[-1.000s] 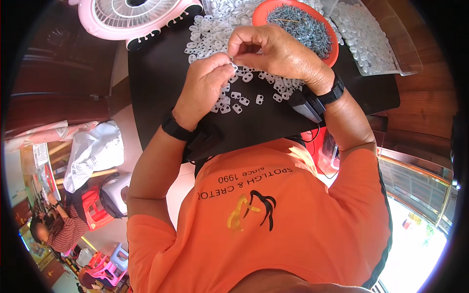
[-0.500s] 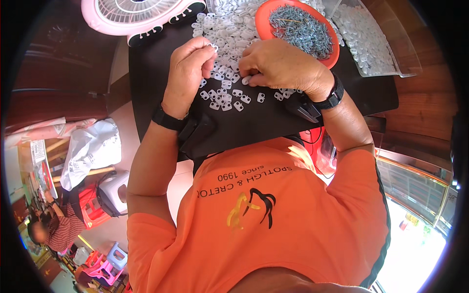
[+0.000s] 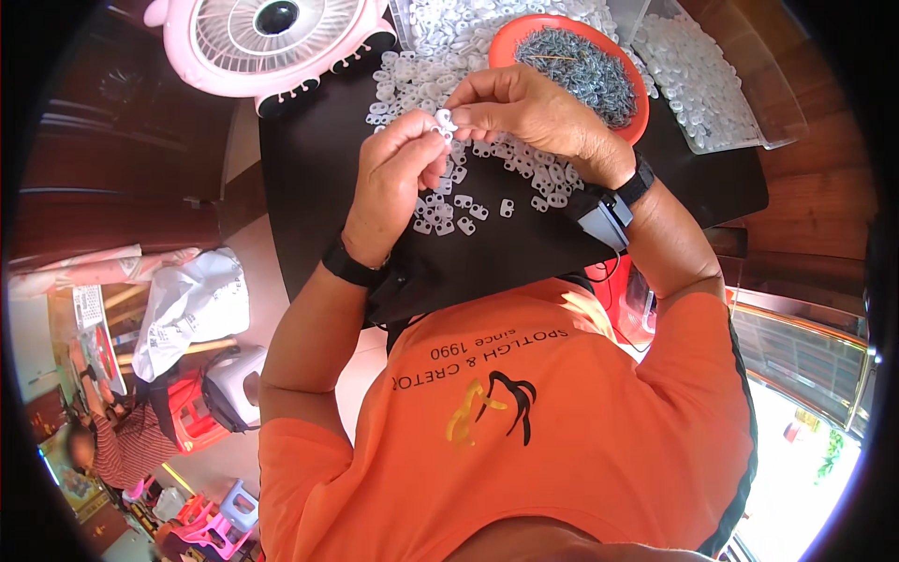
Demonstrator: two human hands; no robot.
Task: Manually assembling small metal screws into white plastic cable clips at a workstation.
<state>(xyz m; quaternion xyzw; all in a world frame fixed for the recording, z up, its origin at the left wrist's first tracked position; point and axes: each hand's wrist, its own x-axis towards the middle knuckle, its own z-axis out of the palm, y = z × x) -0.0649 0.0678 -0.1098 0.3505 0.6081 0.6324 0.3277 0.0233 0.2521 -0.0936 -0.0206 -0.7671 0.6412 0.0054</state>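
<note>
Far left, background: person in striped top (image 3: 136,445), then white bag (image 3: 192,304), red stool (image 3: 190,417), pink stool (image 3: 208,532) lower down. Pink fan (image 3: 370,26) at upper left of black table (image 3: 524,258), cut off by the top edge.

Left hand (image 3: 391,173): raised over table, black strap (image 3: 354,265) on wrist, thumb and index pinched on small white pieces (image 3: 444,119). These sit right between the two hands' fingertips, above the loose pile (image 3: 405,82). Looks like two pieces close together; can't tell if they are joined. Loose ones, with holes, spread under and around both hands; a few strays (image 3: 440,220) lie nearer the body.

Right hand (image 3: 538,110): comes in from the right, thumb and index closed at the same white pieces, fingertips meeting the left's; exact contact partly hidden. Black strap (image 3: 637,181) here too, grey box (image 3: 604,223) just beside it.

Orange plate (image 3: 640,114) behind right hand, full of grey metal bits (image 3: 590,80), thin yellowish stick (image 3: 552,58) lying on top. Clear bin (image 3: 779,108) right of plate, heaped with whitish pieces (image 3: 698,84). Orange shirt (image 3: 562,412) fills lower middle.
</note>
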